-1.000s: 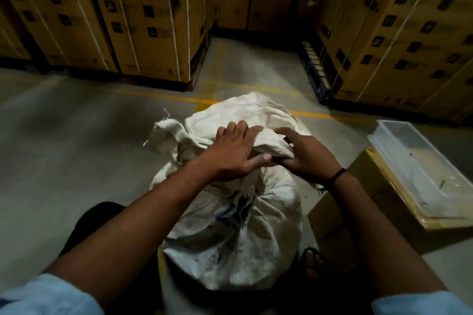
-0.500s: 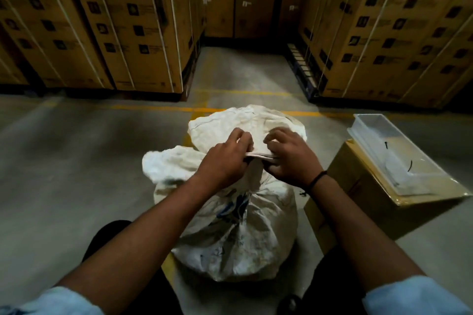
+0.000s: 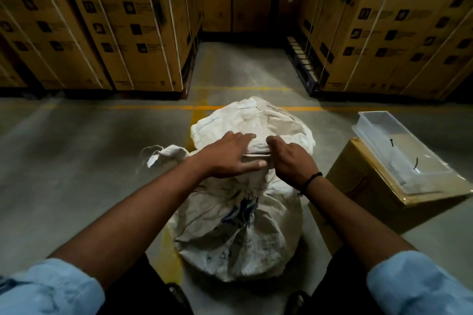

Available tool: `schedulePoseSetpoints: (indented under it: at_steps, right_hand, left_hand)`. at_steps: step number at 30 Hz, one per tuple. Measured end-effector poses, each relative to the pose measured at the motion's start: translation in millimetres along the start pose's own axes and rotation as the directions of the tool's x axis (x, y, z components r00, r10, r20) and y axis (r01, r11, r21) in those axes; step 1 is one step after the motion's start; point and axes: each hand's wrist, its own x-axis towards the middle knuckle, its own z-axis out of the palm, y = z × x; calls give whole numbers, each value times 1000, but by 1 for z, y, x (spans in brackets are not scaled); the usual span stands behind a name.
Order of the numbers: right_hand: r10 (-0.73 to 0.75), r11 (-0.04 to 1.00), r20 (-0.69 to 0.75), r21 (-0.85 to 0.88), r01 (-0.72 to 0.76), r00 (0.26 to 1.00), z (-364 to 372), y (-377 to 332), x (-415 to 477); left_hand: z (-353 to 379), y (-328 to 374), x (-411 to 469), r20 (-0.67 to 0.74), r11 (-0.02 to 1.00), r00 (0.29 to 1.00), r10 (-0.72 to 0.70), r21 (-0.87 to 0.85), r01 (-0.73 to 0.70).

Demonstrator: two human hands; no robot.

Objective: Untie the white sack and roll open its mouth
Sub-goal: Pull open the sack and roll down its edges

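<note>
Left hand [image 3: 227, 158] flat, right hand [image 3: 290, 163] gripping, both atop the white sack [image 3: 238, 233] on a warehouse floor [image 3: 76, 161].
Left fingers lie straight, pressing the folded cloth at the sack's top; right fingers curl round the same fold, just beside them. The sack stands between the person's knees, beneath both hands, with a cardboard box [image 3: 358, 184] bearing a clear tray [image 3: 399, 140] near its right.

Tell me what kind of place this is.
Most likely a warehouse: strapped cardboard cartons are stacked high on both sides. There is a bare concrete floor with a painted yellow line, and a white sack stands in the aisle between the stacks.
</note>
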Motion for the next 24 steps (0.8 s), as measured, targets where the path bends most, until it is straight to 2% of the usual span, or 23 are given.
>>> schedulePoseSetpoints:
  at_steps: [2, 4, 6, 7, 9, 11, 13, 16, 19, 21, 24]
  right_hand:
    - [25, 998, 27, 57, -27, 999, 1, 3, -5]
    - [108, 975, 126, 181, -130, 986, -1, 2, -6]
    - [191, 889, 231, 370, -268, 954, -3, 4, 0]
    - [210, 861, 247, 412, -299, 946, -5, 7, 2]
    - [204, 884, 239, 372, -283, 949, -7, 12, 2]
    - [117, 968, 154, 202, -147, 981, -6, 14, -1]
    - [-25, 1000, 14, -14, 25, 1000, -2, 10, -6]
    - [-172, 965, -145, -224, 137, 974, 5, 8, -13]
    - [-177, 948, -212, -301, 108, 961, 10, 10, -18]
    - [-161, 955, -210, -281, 99, 964, 13, 9, -20]
    - [-95, 992, -84, -89, 87, 992, 11, 5, -19]
  left_hand:
    - [1, -4, 4, -34, 1000, 999, 12, 8, -12]
    - [0, -8, 8, -151, 993, 985, 87, 97, -73]
    - [-1, -13, 10, -227, 984, 962, 153, 128, -127]
    - [-1, -16, 10, -261, 979, 947, 187, 129, -158]
    - [-2, -17, 9, -314, 956, 907, 281, 180, -233]
    - [-4, -15, 10, -342, 924, 865, 367, 244, -295]
    - [-6, -12, 10, -345, 929, 869, 354, 234, -286]
    - [-5, -8, 8, -284, 975, 934, 219, 97, -199]
    - [-8, -8, 11, 5, 991, 994, 110, 77, -110]
    - [-11, -7, 14, 103, 995, 991, 83, 42, -88]
    - [-7, -4, 18, 48, 989, 993, 106, 100, -110]
